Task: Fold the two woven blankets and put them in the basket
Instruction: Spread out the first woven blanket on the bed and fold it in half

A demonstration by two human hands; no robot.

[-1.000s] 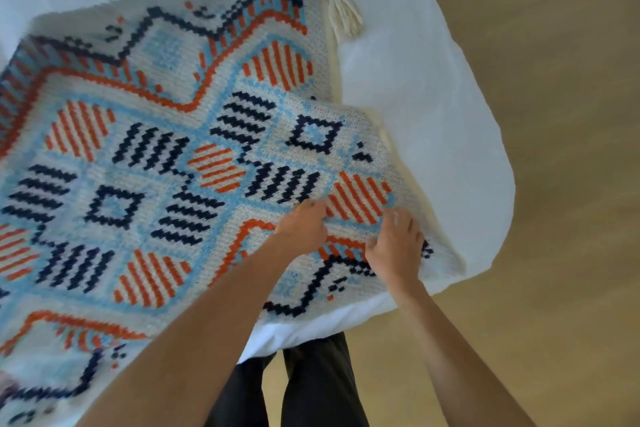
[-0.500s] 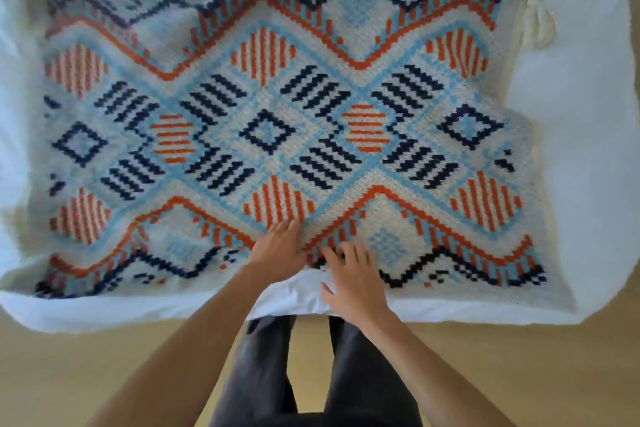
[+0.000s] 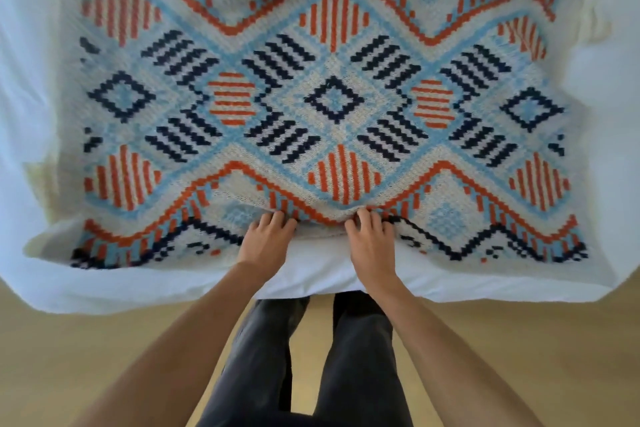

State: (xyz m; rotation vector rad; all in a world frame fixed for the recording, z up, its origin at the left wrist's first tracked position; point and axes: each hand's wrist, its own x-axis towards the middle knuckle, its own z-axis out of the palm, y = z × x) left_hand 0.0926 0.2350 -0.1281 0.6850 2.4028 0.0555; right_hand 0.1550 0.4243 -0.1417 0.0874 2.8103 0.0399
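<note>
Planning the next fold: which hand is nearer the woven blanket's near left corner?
Left. The left hand grips the woven blanket's near edge, to the right of that near left corner; the right hand grips it farther right.

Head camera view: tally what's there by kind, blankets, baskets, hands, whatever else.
Orange, navy and light-blue patterned woven blanket: 1
Hands: 2, left hand and right hand, fingers bunching its near edge
White sheet under it: 1
Baskets: 0 in view
Total: 4
</note>
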